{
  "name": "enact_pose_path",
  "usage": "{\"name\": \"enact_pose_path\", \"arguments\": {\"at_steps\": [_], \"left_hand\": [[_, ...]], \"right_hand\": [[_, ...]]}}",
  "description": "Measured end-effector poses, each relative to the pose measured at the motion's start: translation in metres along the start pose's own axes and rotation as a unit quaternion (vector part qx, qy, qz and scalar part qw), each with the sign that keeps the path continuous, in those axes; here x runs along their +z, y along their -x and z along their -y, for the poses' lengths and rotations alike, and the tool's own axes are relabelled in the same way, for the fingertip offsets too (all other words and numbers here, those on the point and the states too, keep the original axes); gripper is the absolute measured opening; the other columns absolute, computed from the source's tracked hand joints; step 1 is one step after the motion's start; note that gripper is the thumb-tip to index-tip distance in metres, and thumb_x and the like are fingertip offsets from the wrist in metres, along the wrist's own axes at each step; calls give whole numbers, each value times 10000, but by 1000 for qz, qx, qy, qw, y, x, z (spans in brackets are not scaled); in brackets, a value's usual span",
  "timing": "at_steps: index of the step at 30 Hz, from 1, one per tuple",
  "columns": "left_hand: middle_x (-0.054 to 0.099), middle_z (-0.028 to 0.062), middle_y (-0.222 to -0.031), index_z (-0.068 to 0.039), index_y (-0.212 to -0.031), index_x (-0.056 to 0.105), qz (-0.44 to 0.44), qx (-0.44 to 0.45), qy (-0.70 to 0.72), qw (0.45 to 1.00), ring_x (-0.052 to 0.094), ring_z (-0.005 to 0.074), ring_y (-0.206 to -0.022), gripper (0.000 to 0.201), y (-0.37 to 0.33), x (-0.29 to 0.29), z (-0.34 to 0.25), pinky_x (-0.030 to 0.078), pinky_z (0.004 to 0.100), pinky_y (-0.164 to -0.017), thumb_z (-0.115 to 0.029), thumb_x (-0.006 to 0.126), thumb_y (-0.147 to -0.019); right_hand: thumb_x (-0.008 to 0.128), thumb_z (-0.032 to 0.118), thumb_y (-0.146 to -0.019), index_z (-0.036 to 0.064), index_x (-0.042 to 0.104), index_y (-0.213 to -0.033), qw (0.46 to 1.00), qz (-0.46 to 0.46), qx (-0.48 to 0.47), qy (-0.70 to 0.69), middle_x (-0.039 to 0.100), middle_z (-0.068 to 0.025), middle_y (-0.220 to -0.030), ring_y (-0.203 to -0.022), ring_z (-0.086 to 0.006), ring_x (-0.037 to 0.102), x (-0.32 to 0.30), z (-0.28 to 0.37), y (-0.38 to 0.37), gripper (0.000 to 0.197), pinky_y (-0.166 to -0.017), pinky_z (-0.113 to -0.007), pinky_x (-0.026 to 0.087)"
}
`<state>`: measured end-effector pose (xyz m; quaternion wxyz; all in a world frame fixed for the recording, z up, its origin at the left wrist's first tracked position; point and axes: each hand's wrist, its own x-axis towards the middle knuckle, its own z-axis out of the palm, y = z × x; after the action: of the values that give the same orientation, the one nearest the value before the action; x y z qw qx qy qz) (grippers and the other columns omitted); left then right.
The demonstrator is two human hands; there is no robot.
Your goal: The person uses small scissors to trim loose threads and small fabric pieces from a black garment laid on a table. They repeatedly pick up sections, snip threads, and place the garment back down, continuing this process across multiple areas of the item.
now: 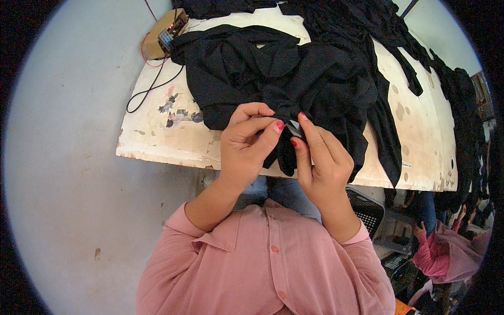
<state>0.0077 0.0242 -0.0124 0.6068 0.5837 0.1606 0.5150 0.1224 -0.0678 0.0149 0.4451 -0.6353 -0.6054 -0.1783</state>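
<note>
A black cloth garment (236,68) lies bunched across the near part of the table, with a fold of it raised between my hands. My left hand (247,142) is closed, thumb and forefinger pinching the edge of that fold. Just to its right, my right hand (323,157) grips a small grey blade-like tool (295,127) between thumb and fingers, close against the cloth. Most of the tool is hidden by the fingers, so its exact kind does not show. The fingertips of both hands are only a little apart.
The pale worn table (163,142) has its near edge just below my hands. A cardboard box with electronics (164,37) and a black cable stands at the far left. More black garments (336,21) lie at the back and right. Another person in pink (446,252) sits at the lower right.
</note>
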Motion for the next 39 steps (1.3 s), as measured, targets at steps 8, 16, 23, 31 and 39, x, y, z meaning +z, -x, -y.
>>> {"name": "enact_pose_path", "arguments": {"at_steps": [8, 16, 23, 31, 39], "left_hand": [[519, 61, -1082, 35, -913, 684, -3, 10, -47, 999, 518, 68, -859, 87, 0, 0, -3, 420, 172, -690, 3, 665, -836], [513, 68, -1008, 16, -1020, 626, 9, 41, 78, 996, 512, 58, -848, 211, -3, 1, 1, 456, 168, -683, 78, 630, -819], [501, 73, -1015, 1, -1067, 600, 64, 167, -173, 969, 537, 85, -849, 255, -11, -11, -1, 488, 176, -707, 64, 650, -825], [463, 72, -1088, 11, -1050, 615, 107, 34, 11, 994, 575, 123, -934, 303, -3, -7, -6, 564, 216, -751, 52, 716, -767], [495, 114, -1197, -37, -1003, 670, 133, 163, -226, 951, 612, 137, -798, 326, -13, -19, -12, 538, 233, -683, 51, 751, -700]], "right_hand": [[725, 72, -748, 42, 663, -1106, 1000, 3, 2, -6, 658, -108, -849, -694, -230, 643, 2, 0, -2, 365, -609, -295, 519], [652, 82, -845, 4, 621, -1154, 983, 65, 127, -115, 632, -121, -829, -604, -173, 577, -9, 2, -3, 319, -569, -255, 468], [651, 79, -841, 3, 602, -1169, 974, 101, 147, -141, 620, -125, -844, -661, -196, 573, -15, -4, 2, 339, -630, -276, 471], [672, 93, -836, 10, 573, -1169, 888, 98, 239, -380, 618, -78, -1061, -960, -162, 570, 20, -32, 9, 357, -878, -278, 444], [642, 184, -900, 40, 623, -1031, 743, 174, 389, -516, 562, 70, -789, -646, -7, 451, 14, -30, 11, 196, -559, -185, 353]]}}
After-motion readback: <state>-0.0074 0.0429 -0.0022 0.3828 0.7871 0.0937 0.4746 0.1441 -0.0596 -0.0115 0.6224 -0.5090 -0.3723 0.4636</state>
